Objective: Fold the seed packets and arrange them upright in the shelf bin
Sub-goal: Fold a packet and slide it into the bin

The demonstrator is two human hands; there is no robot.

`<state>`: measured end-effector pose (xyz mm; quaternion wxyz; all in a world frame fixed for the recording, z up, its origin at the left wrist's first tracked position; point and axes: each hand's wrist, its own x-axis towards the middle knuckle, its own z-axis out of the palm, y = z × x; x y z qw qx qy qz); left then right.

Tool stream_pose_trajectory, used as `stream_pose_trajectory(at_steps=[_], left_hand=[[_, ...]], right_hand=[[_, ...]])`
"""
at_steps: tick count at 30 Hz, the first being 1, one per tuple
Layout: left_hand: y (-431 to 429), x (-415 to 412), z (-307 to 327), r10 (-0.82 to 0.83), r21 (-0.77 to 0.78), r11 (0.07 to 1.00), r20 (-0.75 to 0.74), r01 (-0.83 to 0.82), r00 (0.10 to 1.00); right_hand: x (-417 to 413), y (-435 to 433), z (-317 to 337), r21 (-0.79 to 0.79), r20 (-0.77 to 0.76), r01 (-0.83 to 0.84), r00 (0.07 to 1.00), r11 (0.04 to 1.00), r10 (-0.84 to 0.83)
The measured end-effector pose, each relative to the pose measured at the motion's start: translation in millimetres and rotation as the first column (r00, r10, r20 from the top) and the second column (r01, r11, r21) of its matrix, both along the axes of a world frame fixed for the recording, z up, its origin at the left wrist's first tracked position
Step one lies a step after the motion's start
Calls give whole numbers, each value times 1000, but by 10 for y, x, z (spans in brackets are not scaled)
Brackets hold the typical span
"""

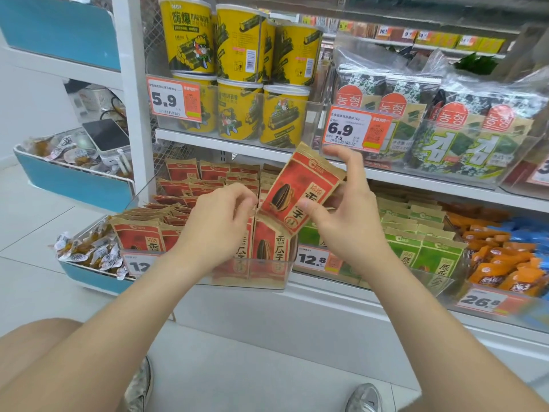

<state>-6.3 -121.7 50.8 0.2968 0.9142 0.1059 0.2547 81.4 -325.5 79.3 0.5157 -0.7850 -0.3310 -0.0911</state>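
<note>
The right hand (pixel 344 203) pinched a red packet (pixel 300 188), tilted above the clear bin (pixel 267 276) of upright packets (pixel 269 248). The left hand (pixel 219 215) hovered curled beside its lower corner; whether it gripped was unclear. The packet looked light, crinkly and pliable, best held by its edges.

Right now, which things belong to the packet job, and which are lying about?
Job: red seed packet in right hand; left hand; clear shelf bin; red packets standing inside.
Lying about: yellow seaweed canisters; green seed packets; seaweed bags; orange snack packs.
</note>
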Motion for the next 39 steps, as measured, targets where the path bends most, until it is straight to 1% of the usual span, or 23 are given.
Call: stream_pose_trajectory(at_steps=[2,3,7,9,11,12,17,19,22,24,26,28,30,31,32,33,34,37,39], left_hand=[[69,-8,-38,19,115,993,-91,-9,996],[92,-10,-54,19,160,987,-144,4,989],[124,-24,-95,-9,259,961,-324,98,946],[116,-11,-130,-4,327,935,-376,137,926],[97,-5,-141,11,372,916,-397,150,918],[88,1,-134,15,380,913,-398,151,917],[75,27,-109,20,354,925,-409,139,912],[82,39,-129,25,347,929,-401,127,916],[82,60,-163,-6,341,932,-332,126,943],[86,85,-171,-25,343,930,-305,134,952],[97,89,-174,-67,325,929,-321,176,945],[109,90,-200,-126,294,927,-344,234,931],[106,82,-206,-158,276,923,-367,269,917],[104,81,-204,-169,264,923,-374,279,912],[98,83,-200,-179,248,925,-379,286,908],[86,82,-195,-186,237,927,-385,292,904],[68,74,-188,-191,232,926,-394,298,899],[16,53,-182,-182,266,913,-416,310,891],[-1,47,-197,-146,310,905,-420,293,896]], right_hand=[[33,0,-23,-83,57,-54,997,995,58],[65,12,-50,-150,77,-79,993,986,91],[207,123,-227,-375,142,-134,970,917,199],[276,180,-321,-498,220,-92,949,862,228],[320,253,-368,-595,332,18,916,803,226],[336,288,-375,-610,362,44,904,791,229],[390,391,-372,-600,431,93,874,795,223],[407,423,-394,-642,392,64,884,764,256],[383,463,-358,-744,341,66,893,664,294],[369,450,-300,-769,263,-4,910,640,321],[346,412,-276,-755,153,-112,928,646,340],[353,355,-267,-708,102,-148,946,691,307],[410,294,-271,-630,123,-100,966,770,226],[444,274,-276,-607,179,-26,969,794,169],[479,267,-279,-606,239,64,965,793,106],[504,264,-278,-617,266,128,962,777,52],[519,269,-277,-626,253,136,967,768,35],[519,338,-323,-667,148,46,986,744,71],[541,377,-362,-672,126,29,989,740,76]])
